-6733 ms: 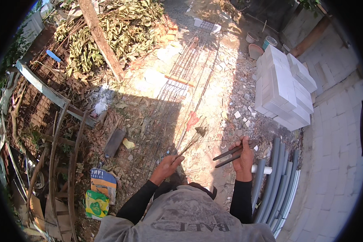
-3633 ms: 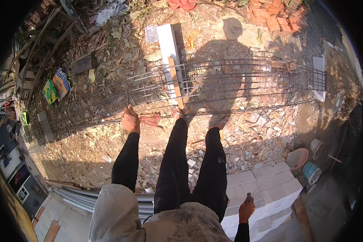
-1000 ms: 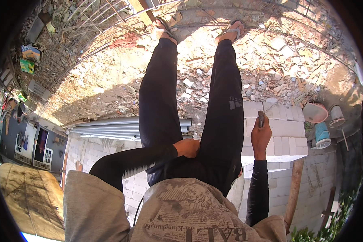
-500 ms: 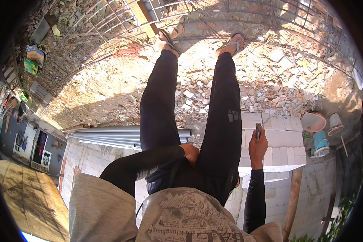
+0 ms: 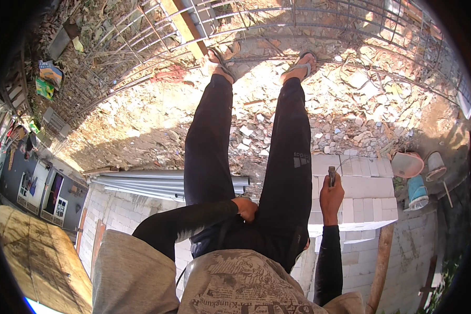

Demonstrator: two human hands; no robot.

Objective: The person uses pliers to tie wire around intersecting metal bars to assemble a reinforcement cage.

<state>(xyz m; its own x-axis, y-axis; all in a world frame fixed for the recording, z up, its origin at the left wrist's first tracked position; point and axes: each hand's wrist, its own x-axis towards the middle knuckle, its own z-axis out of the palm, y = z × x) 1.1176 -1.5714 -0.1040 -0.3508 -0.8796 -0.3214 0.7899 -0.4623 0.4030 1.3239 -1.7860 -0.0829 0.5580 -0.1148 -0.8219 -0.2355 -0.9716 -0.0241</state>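
Note:
My right hand (image 5: 331, 204) is closed around a short dark metal tool (image 5: 332, 177). Its narrow end sticks up past my fingers, and the rest is hidden in my fist, so I cannot tell its exact kind. A thin wire-like line shows just beside the tool. This hand is held out to the right of my leg, above stacked pale blocks (image 5: 369, 187) in the picture. My left hand (image 5: 247, 209) rests at the front of my black trousers (image 5: 210, 141), by my upper thigh. Its fingers are curled, and what they hold, if anything, is hidden.
Steel bar mesh (image 5: 136, 42) and a wooden plank (image 5: 184, 29) lie around my sandalled feet. Broken rubble (image 5: 350, 125) covers the ground. Grey pipes (image 5: 146, 183) are at the left. A pink bucket (image 5: 407, 165) and a blue bucket (image 5: 417, 191) stand right of the blocks.
My right hand has shifted slightly left and down in the picture, still holding the tool. My left hand has stayed by my thigh. The whole view has dropped a little.

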